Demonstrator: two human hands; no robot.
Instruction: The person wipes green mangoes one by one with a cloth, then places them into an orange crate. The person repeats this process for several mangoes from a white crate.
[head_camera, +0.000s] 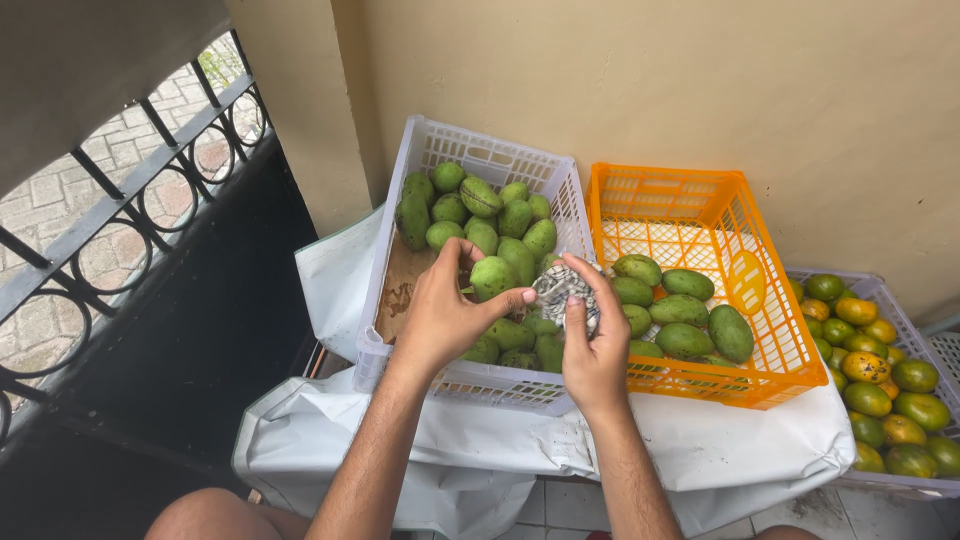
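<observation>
Green mango (492, 277) sits in my left hand (445, 318), fingers wrapped round its lower side and thumb stretched out toward my other hand, so part of the fruit is hidden behind my palm. My right hand (592, 345) pinches a crumpled wad of grey-and-white paper (560, 290) between thumb and fingertips, and the wad touches the mango's right side. What the paper really is I cannot make out; its far edge disappears behind my fingers.

Both hands hover over the white crate (470, 160), just above its right wall. Inside that crate, more green mangoes (480, 215) are heaped toward the back and right, while a bare brown cardboard patch (400, 285) shows on the crate's left floor. Mangoes at the front of the crate are partly covered by my hands.

Just right of the white crate, touching it, stands an orange crate (700, 215) with a few larger mangoes (685, 310) in its near-left part. Farther right of the white crate, a third crate (900, 320) of green and yellowing fruit is cut off by the frame edge. Under the white crate lies a white plastic sheet (480, 440). Left of the white crate, a black iron railing (120, 200) runs off out of view. My bare knee (215, 515) shows at the bottom, cut off.
</observation>
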